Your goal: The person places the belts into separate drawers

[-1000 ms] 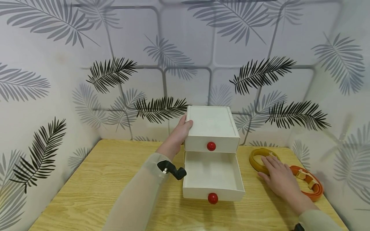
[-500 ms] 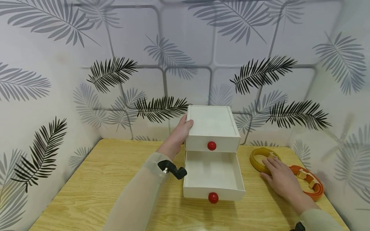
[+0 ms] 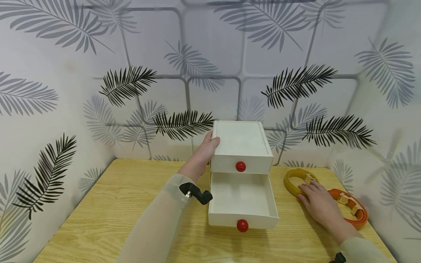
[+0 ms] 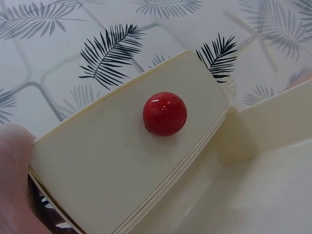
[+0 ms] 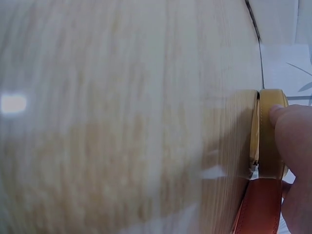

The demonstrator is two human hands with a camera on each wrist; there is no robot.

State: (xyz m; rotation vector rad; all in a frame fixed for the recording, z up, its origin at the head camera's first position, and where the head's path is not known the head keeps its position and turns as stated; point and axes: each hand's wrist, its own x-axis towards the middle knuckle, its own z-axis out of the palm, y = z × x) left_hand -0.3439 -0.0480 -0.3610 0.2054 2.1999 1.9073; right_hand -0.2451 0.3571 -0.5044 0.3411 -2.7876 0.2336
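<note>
A white two-drawer box stands in the middle of the table, its upper drawer in and its lower drawer pulled out with nothing inside. Each drawer has a round red knob. My left hand grips the box's left side, thumb over the top edge, the other fingers mostly hidden. At the right, my right hand pinches the near rim of a coiled yellow belt; the thumb lies on its outside in the right wrist view. A coiled orange belt with gold buckles lies beside it.
The wood-grain table meets leaf-patterned walls at the back and both sides. The pulled-out lower drawer juts toward the front of the table. A black wrist mount sits on the left sleeve near the box.
My right hand's fingers have drawn in slightly toward the thumb at the yellow belt's near rim. The left hand, the box and the orange belt keep their places.
</note>
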